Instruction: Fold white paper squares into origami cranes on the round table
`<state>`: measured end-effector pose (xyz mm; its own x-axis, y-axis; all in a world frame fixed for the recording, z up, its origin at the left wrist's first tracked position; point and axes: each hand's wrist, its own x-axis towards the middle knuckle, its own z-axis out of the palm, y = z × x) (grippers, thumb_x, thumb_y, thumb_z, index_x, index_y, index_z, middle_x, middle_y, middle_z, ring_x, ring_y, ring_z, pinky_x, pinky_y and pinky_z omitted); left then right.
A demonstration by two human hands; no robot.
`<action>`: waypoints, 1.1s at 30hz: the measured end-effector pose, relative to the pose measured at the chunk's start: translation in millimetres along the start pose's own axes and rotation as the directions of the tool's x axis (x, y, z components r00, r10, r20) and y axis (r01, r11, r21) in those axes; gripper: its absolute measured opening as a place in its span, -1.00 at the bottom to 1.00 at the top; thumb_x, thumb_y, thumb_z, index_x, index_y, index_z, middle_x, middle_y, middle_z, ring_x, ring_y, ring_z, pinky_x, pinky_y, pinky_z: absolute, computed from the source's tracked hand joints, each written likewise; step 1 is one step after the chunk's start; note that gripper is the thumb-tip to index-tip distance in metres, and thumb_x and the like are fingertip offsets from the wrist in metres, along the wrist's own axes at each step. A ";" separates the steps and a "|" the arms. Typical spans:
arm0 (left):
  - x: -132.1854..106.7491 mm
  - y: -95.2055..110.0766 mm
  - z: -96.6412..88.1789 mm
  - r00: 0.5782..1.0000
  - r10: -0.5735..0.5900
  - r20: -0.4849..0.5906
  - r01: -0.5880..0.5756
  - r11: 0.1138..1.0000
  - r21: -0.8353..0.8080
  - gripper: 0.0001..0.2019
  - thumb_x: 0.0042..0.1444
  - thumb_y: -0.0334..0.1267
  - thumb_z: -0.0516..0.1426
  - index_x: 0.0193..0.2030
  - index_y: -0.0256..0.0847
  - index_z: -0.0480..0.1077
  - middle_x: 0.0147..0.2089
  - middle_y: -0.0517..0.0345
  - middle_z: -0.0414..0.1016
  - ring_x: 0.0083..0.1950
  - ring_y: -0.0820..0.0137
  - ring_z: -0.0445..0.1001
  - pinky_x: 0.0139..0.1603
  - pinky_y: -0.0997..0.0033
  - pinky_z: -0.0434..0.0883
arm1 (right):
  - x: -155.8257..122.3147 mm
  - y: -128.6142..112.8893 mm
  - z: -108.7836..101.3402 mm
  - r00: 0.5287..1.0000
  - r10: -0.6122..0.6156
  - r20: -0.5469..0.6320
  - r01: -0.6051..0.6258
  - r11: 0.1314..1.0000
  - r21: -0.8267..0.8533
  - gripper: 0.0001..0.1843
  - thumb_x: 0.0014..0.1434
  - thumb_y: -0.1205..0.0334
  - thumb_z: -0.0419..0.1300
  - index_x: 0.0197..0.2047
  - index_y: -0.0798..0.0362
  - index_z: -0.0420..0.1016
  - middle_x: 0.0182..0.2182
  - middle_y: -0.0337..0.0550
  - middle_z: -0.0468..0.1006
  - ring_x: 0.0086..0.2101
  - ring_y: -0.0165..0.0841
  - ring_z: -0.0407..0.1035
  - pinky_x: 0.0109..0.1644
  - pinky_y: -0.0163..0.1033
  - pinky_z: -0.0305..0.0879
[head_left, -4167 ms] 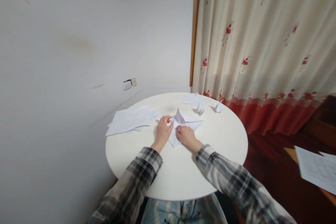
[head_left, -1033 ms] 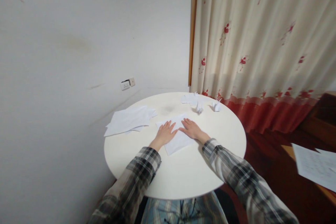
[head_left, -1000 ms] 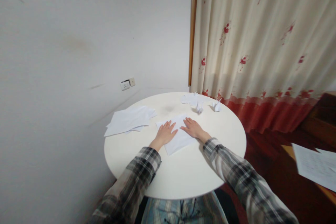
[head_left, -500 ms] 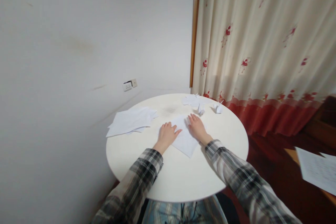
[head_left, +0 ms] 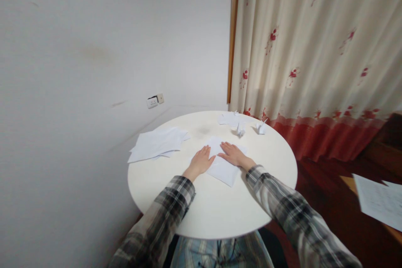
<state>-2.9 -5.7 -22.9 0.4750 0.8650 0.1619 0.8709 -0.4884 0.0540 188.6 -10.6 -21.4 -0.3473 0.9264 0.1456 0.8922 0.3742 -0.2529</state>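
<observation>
A white sheet of paper [head_left: 223, 172] lies on the round white table [head_left: 216, 213] in front of me, partly covered by both hands. My left hand [head_left: 201, 161] rests flat on its left part, fingers stretched forward. Flat on the right part lies my right hand [head_left: 233, 154], its fingers pointing left and forward. The two thumbs nearly meet over the paper's middle. Just beyond the right hand stands a folded paper crane [head_left: 240, 130], with another paper crane [head_left: 261, 127] to its right.
A stack of white paper [head_left: 157, 143] spreads over the table's left side. More paper [head_left: 228, 119] with a small folded piece lies at the far edge. Wall and socket [head_left: 152, 103] are behind on the left, a curtain [head_left: 314, 58] on the right. Papers [head_left: 377, 199] lie on a surface at lower right.
My right hand has moved slightly down and left, turning inward, and lies flatter on the paper. The left hand has barely shifted. The paper's near corner has moved a little to the right.
</observation>
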 end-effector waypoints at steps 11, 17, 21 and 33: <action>-11.3 12.4 -17.7 0.987 -0.032 -0.154 0.041 0.998 0.054 -0.43 0.20 0.07 -0.26 -0.04 -0.32 0.34 0.00 -0.13 0.41 0.08 0.22 0.32 0.04 0.28 0.24 | -11.8 36.7 -12.1 0.897 0.368 -0.245 -0.402 0.910 -0.103 -0.42 0.21 -0.04 -0.11 0.12 0.24 0.19 0.11 0.21 0.26 0.13 -0.12 0.10 0.13 -0.02 -0.01; -13.0 20.4 -19.4 0.976 -0.058 -0.212 0.084 0.990 0.113 -0.59 0.19 -0.03 -0.12 -0.14 -0.32 0.34 -0.14 -0.17 0.39 -0.02 0.16 0.34 -0.04 0.19 0.27 | -9.7 19.0 -16.0 0.934 0.099 -0.344 -0.158 0.976 -0.149 -0.60 0.14 0.34 -0.02 0.06 0.22 0.28 0.02 0.12 0.37 0.06 -0.22 0.19 0.14 -0.14 0.03; -7.8 14.0 -8.8 0.980 0.046 -0.192 -0.036 0.998 0.056 -0.67 0.21 -0.17 -0.12 -0.02 -0.30 0.28 0.01 -0.14 0.35 0.09 0.22 0.29 0.07 0.21 0.24 | -8.1 -9.7 -9.3 0.956 -0.160 -0.245 0.165 0.986 -0.001 -0.60 0.16 0.35 -0.06 0.06 0.11 0.32 0.00 -0.02 0.42 0.02 -0.33 0.27 0.12 -0.19 0.13; 0.0 6.4 4.4 0.996 0.077 -0.047 -0.077 0.997 0.006 -0.50 0.24 -0.16 -0.23 0.22 -0.41 0.07 0.30 -0.16 0.03 0.32 0.27 -0.01 0.27 0.23 0.03 | -2.4 -14.6 -7.2 0.999 -0.035 -0.002 0.035 0.999 -0.018 -0.25 0.20 -0.16 -0.20 0.25 0.25 0.04 0.24 0.08 0.01 0.24 -0.20 -0.12 0.26 -0.09 -0.14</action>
<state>3.2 -8.3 -26.9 0.5342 0.8185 0.2113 0.8327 -0.5526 0.0353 178.5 -18.6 -11.2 -0.3775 0.9127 0.1566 0.8847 0.4054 -0.2300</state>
